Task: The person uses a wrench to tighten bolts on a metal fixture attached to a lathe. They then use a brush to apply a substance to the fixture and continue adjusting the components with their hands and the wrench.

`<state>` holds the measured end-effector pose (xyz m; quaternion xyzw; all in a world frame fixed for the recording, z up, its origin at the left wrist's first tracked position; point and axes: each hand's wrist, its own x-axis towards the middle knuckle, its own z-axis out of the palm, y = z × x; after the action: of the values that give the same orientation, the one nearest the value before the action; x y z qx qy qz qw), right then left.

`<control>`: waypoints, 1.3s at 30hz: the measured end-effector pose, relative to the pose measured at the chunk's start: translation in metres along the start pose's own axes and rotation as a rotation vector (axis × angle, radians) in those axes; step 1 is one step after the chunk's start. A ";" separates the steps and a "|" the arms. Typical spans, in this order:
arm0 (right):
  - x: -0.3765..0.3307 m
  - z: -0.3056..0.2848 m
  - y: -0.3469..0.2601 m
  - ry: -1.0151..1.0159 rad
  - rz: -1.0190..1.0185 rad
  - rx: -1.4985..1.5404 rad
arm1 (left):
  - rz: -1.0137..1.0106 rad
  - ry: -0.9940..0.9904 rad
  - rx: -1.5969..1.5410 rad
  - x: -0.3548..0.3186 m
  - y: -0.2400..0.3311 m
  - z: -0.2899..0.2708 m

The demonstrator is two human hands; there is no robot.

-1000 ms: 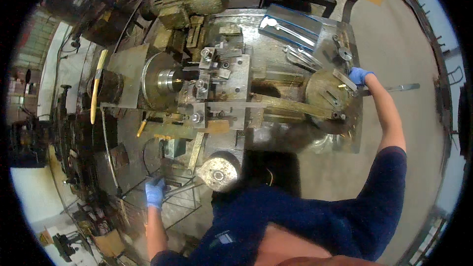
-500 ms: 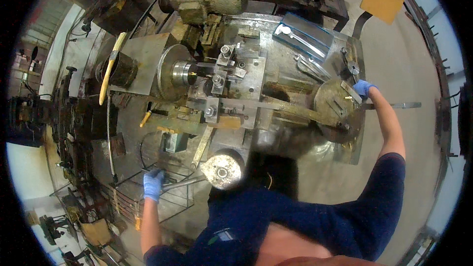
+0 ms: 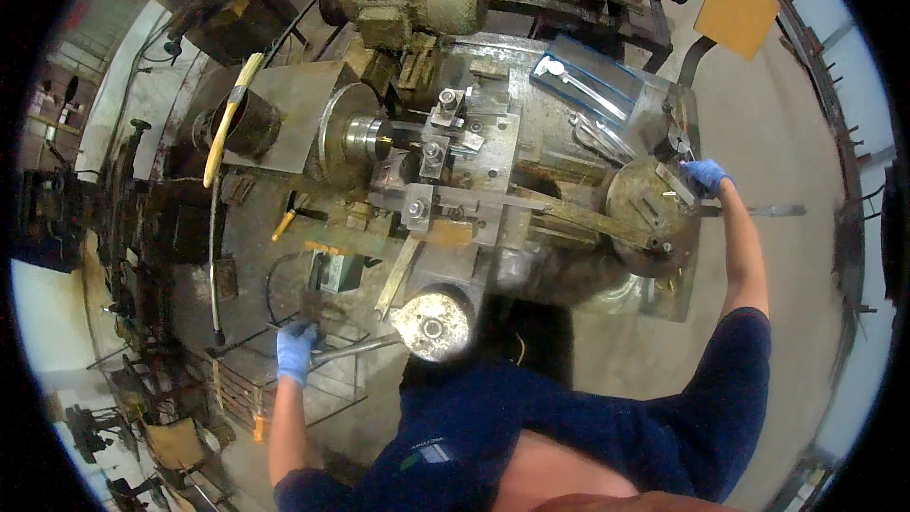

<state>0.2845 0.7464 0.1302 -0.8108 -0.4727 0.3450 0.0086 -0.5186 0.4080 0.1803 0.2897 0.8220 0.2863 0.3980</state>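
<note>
Nearest, the person's left hand, in a blue glove, is wrapped around the end of a long grey metal lever leading to a round silvery hub at the front of the grimy old lathe. Farther right, the gloved right hand curls its fingers on a handle at the rim of a large round steel handwheel. Farther left, a short bar sits in the shiny steel chuck; seemingly the cut has not started, since the tool block stands apart.
</note>
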 end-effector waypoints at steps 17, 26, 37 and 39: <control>-0.164 -0.056 -0.059 0.683 -0.326 0.553 | 0.425 -0.401 0.526 -0.067 0.077 0.040; -0.314 0.035 -0.153 0.448 -0.635 -0.072 | 0.834 -0.269 0.735 -0.066 0.072 0.062; -0.353 0.054 -0.269 0.368 -0.705 -0.944 | 0.929 -0.180 0.732 -0.074 0.072 0.078; -0.352 0.053 -0.272 0.367 -0.710 -0.989 | 0.939 -0.173 0.736 -0.074 0.071 0.081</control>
<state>-0.0633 0.6079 0.3765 -0.5588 -0.8070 -0.0826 -0.1720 -0.3965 0.4227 0.2249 0.7627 0.6159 0.1035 0.1681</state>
